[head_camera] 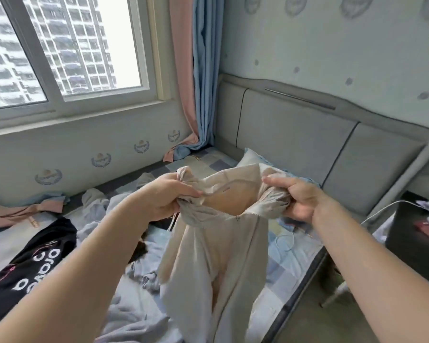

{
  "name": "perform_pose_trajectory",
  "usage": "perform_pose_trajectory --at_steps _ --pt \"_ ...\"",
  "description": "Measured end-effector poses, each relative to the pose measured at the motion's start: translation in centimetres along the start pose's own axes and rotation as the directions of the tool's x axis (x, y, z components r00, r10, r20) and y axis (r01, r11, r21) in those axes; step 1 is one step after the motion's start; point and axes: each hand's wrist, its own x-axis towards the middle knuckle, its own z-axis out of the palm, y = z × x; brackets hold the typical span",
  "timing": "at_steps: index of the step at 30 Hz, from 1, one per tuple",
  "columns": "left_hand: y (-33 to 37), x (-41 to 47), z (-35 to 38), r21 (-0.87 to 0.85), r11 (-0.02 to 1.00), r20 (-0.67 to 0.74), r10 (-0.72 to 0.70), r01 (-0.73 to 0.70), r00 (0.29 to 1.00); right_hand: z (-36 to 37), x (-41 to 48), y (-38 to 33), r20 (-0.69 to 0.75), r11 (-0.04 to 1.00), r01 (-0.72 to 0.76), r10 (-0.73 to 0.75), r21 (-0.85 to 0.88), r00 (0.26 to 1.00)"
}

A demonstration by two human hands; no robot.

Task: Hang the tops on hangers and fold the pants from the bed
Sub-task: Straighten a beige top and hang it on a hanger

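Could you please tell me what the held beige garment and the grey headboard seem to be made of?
The thin beige garment looks like a light woven synthetic, perhaps nylon: faint sheen, fine crumpled creases, light glowing through it. The padded grey headboard seems upholstered in matte fabric: soft panels, piped seams, no gloss.

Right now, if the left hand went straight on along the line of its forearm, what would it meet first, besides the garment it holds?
Probably the pale pillow, or the grey headboard just behind it. The left hand would carry the beige garment along. Depth is unclear from this one view.
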Motion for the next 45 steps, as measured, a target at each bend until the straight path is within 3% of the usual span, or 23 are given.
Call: perform_pose_trajectory --at_steps 2,4,5,7,10,12,13,15,16,17,19,21,23,27,30,40,43,45 --pt "2.5 0.5 0.6 0.39 0.917 -0.089 0.128 -0.084 0.988 0.4 -1.5 -2.7 0.002 0.994 0.106 -0.106 -0.034 0.994" --pt "4.8 1.4 1.3 0.808 0.583 -0.149 0.352 -0.092 0.924 0.1 -3.1 -5.1 -0.039 0.97 0.231 -0.234 -0.073 0.971" --pt "5.8 1.8 1.7 0.905 0.422 -0.155 0.439 -0.05 0.885 -0.1 -4.2 -6.1 -0.065 0.953 0.289 -0.295 -0.092 0.953" --pt "7.3 2.7 2.8 0.954 0.299 -0.17 0.527 0.006 0.833 -0.6 -6.5 -7.3 -0.119 0.915 0.383 -0.397 -0.127 0.91" --pt "8.4 3.7 5.5 0.96 0.277 -0.198 0.556 0.045 0.807 -2.2 -9.7 -8.2 -0.277 0.859 0.475 -0.512 -0.192 0.813" --pt "8.3 3.6 7.8 0.95 0.311 -0.176 0.562 -0.009 0.808 -3.6 -11.8 -8.0 -0.336 0.838 0.49 -0.546 -0.241 0.768" --pt "8.2 3.5 8.9 0.91 0.403 -0.162 0.555 -0.094 0.816 -4.3 -12.8 -7.8 -0.355 0.833 0.49 -0.553 -0.256 0.754" --pt "7.5 3.0 11.4 0.653 0.702 -0.129 0.473 -0.285 0.871 -5.9 -14.9 -6.8 -0.417 0.834 0.489 -0.551 -0.256 0.723" --pt "7.0 2.7 12.7 0.469 0.826 -0.115 0.407 -0.312 0.906 -6.7 -16.0 -6.2 -0.457 0.839 0.486 -0.543 -0.246 0.705" --pt "6.5 2.3 14.0 0.307 0.905 -0.091 0.335 -0.293 0.938 -7.7 -17.1 -5.4 -0.496 0.843 0.48 -0.532 -0.241 0.686" --pt "5.2 2.0 16.6 0.105 0.972 -0.02 0.213 -0.209 0.977 -9.7 -19.3 -3.6 -0.555 0.855 0.455 -0.51 -0.248 0.657" --pt "3.7 2.0 19.5 0.04 0.992 0.038 0.12 -0.122 0.992 -12.0 -21.5 -1.6 -0.6 0.874 0.42 -0.477 -0.246 0.642" --pt "1.8 2.0 22.6 0.096 0.993 0.081 0.066 -0.073 0.995 -14.4 -23.8 0.6 -0.651 0.896 0.392 -0.426 -0.209 0.628" --pt "-2.5 1.4 29.5 0.45 0.885 0.195 0.029 -0.115 0.98 -19.4 -29.1 5.2 -0.774 0.928 0.361 -0.295 -0.092 0.56" --pt "-5.6 0.2 35.5 0.562 0.818 0.299 -0.063 -0.122 0.952 -23.4 -34.1 8.9 -0.852 0.938 0.345 -0.213 -0.041 0.478" --pt "-15.3 -6.9 59.3 0.566 0.81 0.56 -0.242 -0.153 0.792 -34.4 -53.6 17.3 -0.99 0.894 0.447 -0.052 0.012 0.13" --pt "-17.4 -10.0 66.9 0.487 0.859 0.649 -0.234 -0.159 0.724 -37.2 -59.9 18.5 -0.999 0.891 0.452 -0.05 -0.043 0.004" --pt "-18.5 -12.2 72.0 0.437 0.884 0.698 -0.217 -0.166 0.682 -38.8 -64.0 18.7 -0.997 0.904 0.42 -0.072 -0.082 -0.041"
